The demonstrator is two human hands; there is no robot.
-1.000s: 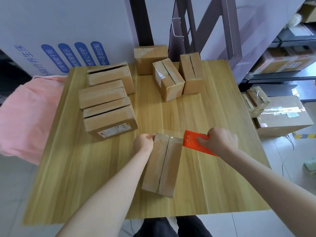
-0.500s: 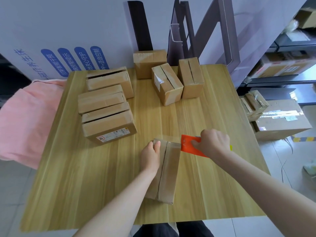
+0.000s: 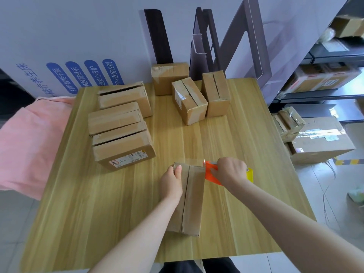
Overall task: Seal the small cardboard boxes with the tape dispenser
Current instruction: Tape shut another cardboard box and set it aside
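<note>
While your left hand (image 3: pixel 171 182) lies on the far left part of the small cardboard box (image 3: pixel 194 201), with the thumb on top and the other fingers bent over its left edge so that it holds the box, your right hand (image 3: pixel 230 171) is closed round the tape dispenser (image 3: pixel 211 175). The orange front of the dispenser touches the far right corner of this box, and a yellow part of it shows behind your knuckles. The box lies on the bench (image 3: pixel 98 213), near the front edge and about in the middle, with its long side pointing away from you. The two top flaps meet in a dark line that runs along the whole length.

On the left half of the bench you have three boxes (image 3: pixel 115 117) close together in a row, one behind the other; the nearest one has a white label on its front side. At the back of the bench stand three more boxes (image 3: pixel 189 100), just beside each other, and the middle one is turned at an angle. A pink cloth (image 3: pixel 25 146) hangs beside the left edge of the bench. On the floor (image 3: pixel 319 186) at your right stand larger cartons (image 3: pixel 323 142).
</note>
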